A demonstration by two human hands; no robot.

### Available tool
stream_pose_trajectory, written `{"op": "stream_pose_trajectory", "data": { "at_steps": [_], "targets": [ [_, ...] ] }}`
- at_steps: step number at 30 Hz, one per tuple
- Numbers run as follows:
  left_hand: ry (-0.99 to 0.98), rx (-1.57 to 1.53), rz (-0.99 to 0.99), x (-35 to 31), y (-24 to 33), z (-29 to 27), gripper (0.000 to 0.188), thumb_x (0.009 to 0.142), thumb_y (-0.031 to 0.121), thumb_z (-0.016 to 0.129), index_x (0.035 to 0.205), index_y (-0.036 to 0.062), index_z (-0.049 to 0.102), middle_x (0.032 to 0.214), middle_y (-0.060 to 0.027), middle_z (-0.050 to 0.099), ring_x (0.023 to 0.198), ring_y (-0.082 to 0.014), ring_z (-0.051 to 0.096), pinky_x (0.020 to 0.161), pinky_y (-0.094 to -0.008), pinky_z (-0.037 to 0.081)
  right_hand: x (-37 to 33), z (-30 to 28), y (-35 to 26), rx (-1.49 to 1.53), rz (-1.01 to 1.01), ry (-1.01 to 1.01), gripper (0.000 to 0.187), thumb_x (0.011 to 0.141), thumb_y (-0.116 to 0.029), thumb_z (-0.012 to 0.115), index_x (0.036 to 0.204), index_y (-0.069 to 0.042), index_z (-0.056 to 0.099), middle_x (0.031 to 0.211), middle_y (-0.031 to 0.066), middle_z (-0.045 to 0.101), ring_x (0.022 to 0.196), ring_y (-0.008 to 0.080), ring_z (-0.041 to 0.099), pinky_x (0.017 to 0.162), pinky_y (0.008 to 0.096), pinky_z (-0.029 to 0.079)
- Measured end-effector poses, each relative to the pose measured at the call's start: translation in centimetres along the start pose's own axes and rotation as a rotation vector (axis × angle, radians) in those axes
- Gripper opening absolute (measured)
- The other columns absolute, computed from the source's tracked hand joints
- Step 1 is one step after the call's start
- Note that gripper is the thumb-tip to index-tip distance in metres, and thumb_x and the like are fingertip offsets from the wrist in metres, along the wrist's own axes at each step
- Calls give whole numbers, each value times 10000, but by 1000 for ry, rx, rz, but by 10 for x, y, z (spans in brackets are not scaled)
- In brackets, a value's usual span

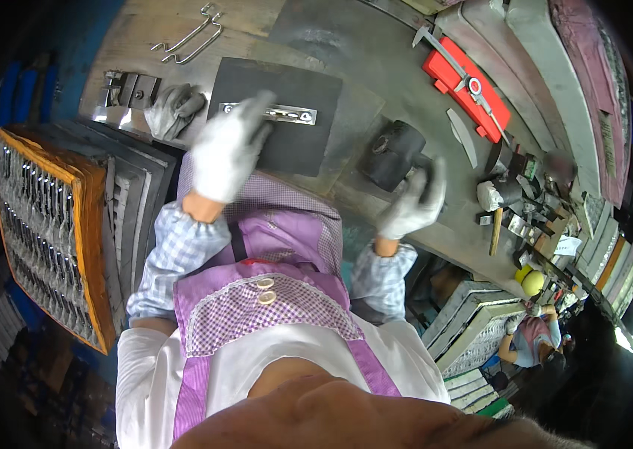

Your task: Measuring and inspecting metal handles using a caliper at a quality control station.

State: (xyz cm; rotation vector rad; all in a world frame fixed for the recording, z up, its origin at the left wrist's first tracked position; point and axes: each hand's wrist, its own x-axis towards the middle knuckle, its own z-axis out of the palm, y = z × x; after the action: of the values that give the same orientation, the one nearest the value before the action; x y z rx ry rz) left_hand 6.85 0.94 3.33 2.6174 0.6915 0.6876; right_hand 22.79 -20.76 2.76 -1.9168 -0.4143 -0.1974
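Right of crumpled grey gloves (173, 111), my left hand (231, 150) covers part of a slotted metal strip (286, 114) on a black mat (292, 151); I cannot tell whether its fingers pinch it. Further right, just beside a dark rounded block (393, 153) on the surface (399, 82), my right hand (414, 203) has its fingers spread.

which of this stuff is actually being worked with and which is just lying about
Seemingly in use:
- slotted metal strip, under the gloved left hand
- dark sheet beneath the strip
- perhaps the black blocky object, beside the gloved right hand

Apparently just lying about:
- dial caliper on its red case
- bent metal rods
- crumpled grey glove
- wooden-handled hammer
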Motion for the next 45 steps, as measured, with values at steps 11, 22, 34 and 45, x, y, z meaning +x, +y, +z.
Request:
{"op": "stream_pose_trajectory", "data": {
  "at_steps": [11,22,34,45],
  "targets": [
    [-169,-214,-255,-39,-33,27,152,870,159,728,817,26,679,748,-177,657,678,-414,640,619,-456,527,-15,-9,9,75,595,-689,332,904,-163,711,1177,21,670,965,74,751,800,218,686,711,325,523],
    [-330,-72,-117,-33,-25,27,236,796,312,738,762,80,711,770,-126,691,784,-316,691,718,-436,560,45,-48,15,-910,-320,-597,208,858,-299,703,981,-132,722,813,101,698,705,317,681,619,423,525],
    [36,-300,-479,-36,-63,-8,437,836,147,735,1265,103,667,1352,-113,633,1237,-314,605,1034,-382,493,-11,120,-62,-18,48,-809,245,876,-199,766,1119,-185,793,1082,54,773,939,187,744,839,285,564],
    [-45,-108,-201,-43,-46,36,640,865,81,707,1445,-1,449,1534,-219,421,1350,-424,471,1111,-476,420,-11,106,4,389,283,-548,272,911,-97,750,1177,-44,755,1006,55,700,941,147,634,902,262,495]
  ]
}}
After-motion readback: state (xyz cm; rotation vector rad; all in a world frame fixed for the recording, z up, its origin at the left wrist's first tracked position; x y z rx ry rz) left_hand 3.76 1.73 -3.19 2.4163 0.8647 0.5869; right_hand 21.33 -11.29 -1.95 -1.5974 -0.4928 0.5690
